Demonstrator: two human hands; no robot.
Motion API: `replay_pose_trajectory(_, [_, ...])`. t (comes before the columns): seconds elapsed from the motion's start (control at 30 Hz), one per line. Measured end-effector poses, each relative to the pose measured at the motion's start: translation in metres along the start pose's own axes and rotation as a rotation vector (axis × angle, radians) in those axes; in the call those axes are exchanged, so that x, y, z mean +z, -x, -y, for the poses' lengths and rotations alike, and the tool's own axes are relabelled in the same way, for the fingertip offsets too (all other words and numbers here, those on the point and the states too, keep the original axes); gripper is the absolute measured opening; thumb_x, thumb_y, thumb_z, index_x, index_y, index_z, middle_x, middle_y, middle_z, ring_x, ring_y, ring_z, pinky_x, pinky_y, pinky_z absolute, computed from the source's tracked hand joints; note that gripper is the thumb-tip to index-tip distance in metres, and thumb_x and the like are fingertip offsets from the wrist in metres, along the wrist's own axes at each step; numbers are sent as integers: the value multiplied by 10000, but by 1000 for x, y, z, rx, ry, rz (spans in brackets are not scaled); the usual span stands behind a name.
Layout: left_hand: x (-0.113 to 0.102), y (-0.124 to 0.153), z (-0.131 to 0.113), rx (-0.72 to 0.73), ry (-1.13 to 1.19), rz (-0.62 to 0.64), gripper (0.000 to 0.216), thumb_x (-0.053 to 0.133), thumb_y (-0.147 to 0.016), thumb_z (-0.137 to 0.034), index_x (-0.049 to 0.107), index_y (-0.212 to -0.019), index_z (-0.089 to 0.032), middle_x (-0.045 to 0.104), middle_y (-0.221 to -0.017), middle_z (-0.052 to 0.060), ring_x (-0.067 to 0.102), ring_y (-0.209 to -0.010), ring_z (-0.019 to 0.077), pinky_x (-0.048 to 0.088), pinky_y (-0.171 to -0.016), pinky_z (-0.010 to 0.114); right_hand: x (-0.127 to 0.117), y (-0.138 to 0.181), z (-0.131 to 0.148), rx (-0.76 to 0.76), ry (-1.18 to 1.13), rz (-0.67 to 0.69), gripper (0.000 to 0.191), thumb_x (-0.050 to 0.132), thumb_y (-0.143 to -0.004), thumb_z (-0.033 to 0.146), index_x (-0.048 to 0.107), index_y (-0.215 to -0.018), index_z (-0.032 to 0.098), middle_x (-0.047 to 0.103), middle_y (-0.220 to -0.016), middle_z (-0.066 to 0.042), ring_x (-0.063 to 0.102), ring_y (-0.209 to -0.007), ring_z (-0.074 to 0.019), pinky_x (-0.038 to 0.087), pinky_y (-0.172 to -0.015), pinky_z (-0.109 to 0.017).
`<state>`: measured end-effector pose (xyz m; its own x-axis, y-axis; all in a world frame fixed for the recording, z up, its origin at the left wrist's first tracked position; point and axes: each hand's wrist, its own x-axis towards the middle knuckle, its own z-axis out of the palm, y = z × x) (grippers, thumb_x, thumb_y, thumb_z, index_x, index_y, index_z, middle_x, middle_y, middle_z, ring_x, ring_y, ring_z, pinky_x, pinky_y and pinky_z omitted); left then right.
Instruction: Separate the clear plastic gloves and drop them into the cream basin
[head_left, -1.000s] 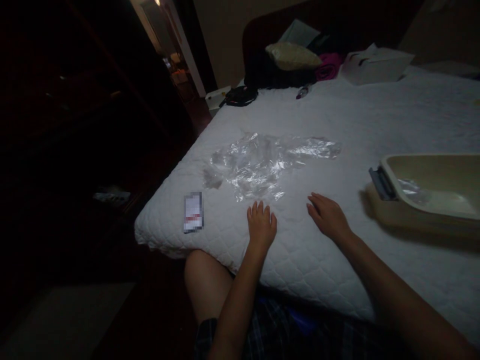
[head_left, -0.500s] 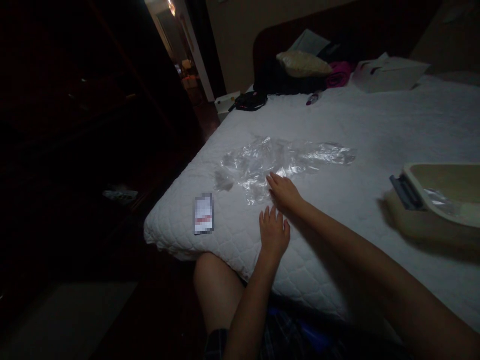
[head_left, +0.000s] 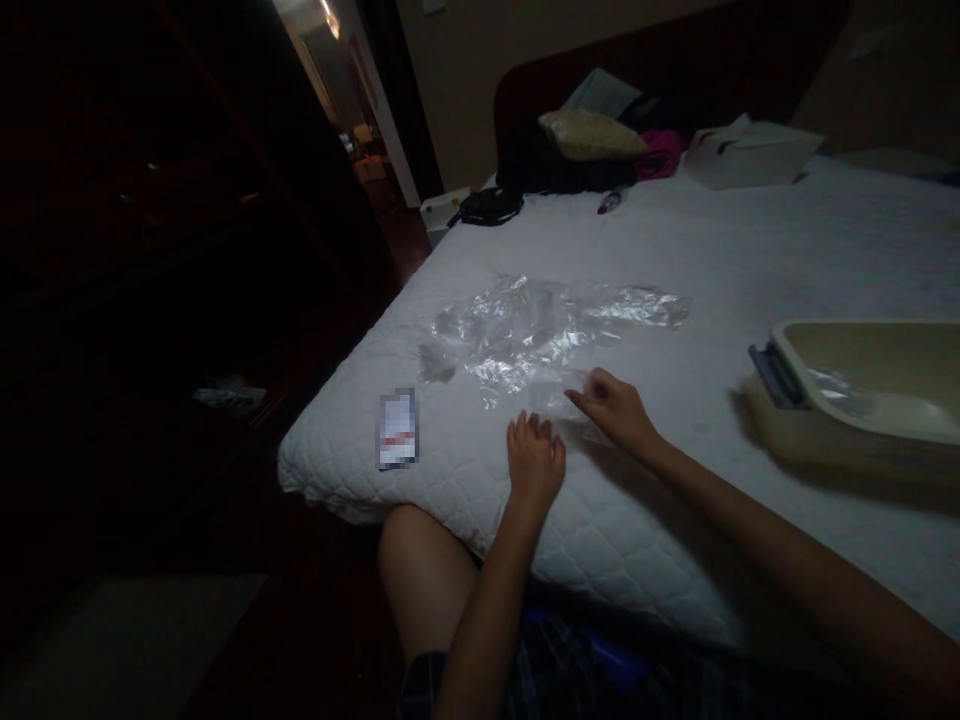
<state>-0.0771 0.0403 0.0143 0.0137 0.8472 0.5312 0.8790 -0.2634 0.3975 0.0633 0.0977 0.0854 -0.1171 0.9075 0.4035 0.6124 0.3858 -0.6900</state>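
Observation:
Several clear plastic bags point(head_left: 517, 325) lie crumpled and overlapping on the white quilted bed point(head_left: 480, 470). At their near right side, my right hand point(head_left: 616, 408) pinches the edge of a clear plastic bag point(head_left: 556, 392) and holds that edge a little above the quilt. My left hand point(head_left: 534, 460) rests palm down close to the near edge of the same bag, its fingers spread and slightly bent. Whether its fingertips touch the plastic I cannot tell. To the left lies a flat, blurred-out rectangular thing point(head_left: 397, 430), white with a red stripe.
On the right stands a cream plastic bin point(head_left: 795, 440) with a grey handle clip and clear plastic inside. At the far end are a white box point(head_left: 754, 158), a pale pillow point(head_left: 592, 135), a magenta roll point(head_left: 660, 153) and a black bag point(head_left: 491, 206). The bed's edge drops to dark floor.
My right hand has moved right and toward me, lifting the edge of a plastic bag from the pile. My left hand stays nearly in place. The view has shifted slightly.

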Motion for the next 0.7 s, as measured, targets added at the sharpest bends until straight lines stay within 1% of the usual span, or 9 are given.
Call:
replay_pose_trajectory(0.07, [-3, -1, -3, -41, 195, -19, 192, 487, -821, -186, 598, -975, -157, 605, -1063, 113, 511, -1100, 251, 368, -980, 465, -7, 21, -11, 137, -113, -94, 355, 599, -721, 479, 412, -591, 206, 414, -540, 49, 401, -511, -105, 320, -510, -234])
replay_pose_trajectory(0.13, [-6, -1, -9, -112, 463, -5, 178, 463, -847, -227, 598, -945, -166, 619, -973, 83, 567, -960, 196, 444, -882, 369, -8, 42, -22, 253, -209, -132, 380, 609, -696, 497, 402, -564, 207, 381, -526, 55, 376, -504, -102, 309, -491, -234])
replay_pose_trajectory(0.2, [-7, 0, -16, -165, 707, 76, 195, 454, -859, -282, 603, -906, -166, 617, -888, 60, 577, -845, 165, 463, -785, 300, -4, 58, -32, 356, -305, -112, 394, 622, -676, 508, 392, -555, 211, 351, -506, 63, 352, -487, -98, 295, -468, -233])
replay_pose_trajectory(0.27, [-4, 4, -22, -190, 855, 196, 219, 477, -846, -334, 612, -849, -163, 611, -830, 44, 565, -789, 157, 447, -738, 272, 2, 69, -37, 388, -358, -75, 394, 635, -667, 499, 392, -551, 212, 358, -506, 62, 359, -490, -99, 298, -470, -234])
replay_pose_trajectory(0.33, [0, 7, -26, -246, 896, 276, 239, 536, -807, -383, 620, -787, -160, 605, -783, 32, 547, -753, 156, 425, -711, 257, 7, 74, -36, 366, -378, -45, 389, 650, -659, 486, 400, -542, 211, 378, -512, 57, 371, -498, -102, 305, -481, -237])
replay_pose_trajectory(0.37, [3, 8, -27, -299, 897, 287, 254, 564, -784, -404, 620, -758, -157, 599, -753, 25, 536, -732, 154, 415, -693, 251, 8, 75, -35, 352, -386, -30, 386, 655, -656, 481, 407, -537, 211, 387, -513, 55, 374, -499, -103, 307, -484, -238])
replay_pose_trajectory(0.5, [8, 8, -27, -509, 960, 208, 321, 539, -789, -437, 603, -673, -145, 547, -631, -7, 483, -638, 129, 378, -619, 231, 6, 76, -30, 342, -435, 30, 341, 686, -633, 455, 463, -554, 210, 442, -520, 46, 410, -501, -112, 321, -490, -241])
replay_pose_trajectory(0.6, [5, 4, -24, -548, 1050, 154, 289, 545, -786, -404, 611, -677, -145, 557, -642, -14, 494, -658, 121, 386, -650, 223, 3, 76, -33, 343, -499, 63, 273, 685, -650, 425, 532, -602, 205, 505, -566, 29, 463, -551, -128, 354, -528, -248])
replay_pose_trajectory(0.7, [2, 2, -20, -615, 1187, 139, 251, 566, -771, -383, 630, -724, -145, 605, -713, 3, 542, -726, 128, 407, -715, 229, 0, 75, -38, 388, -591, 29, 226, 666, -682, 405, 576, -644, 201, 530, -609, 24, 475, -582, -118, 371, -556, -243])
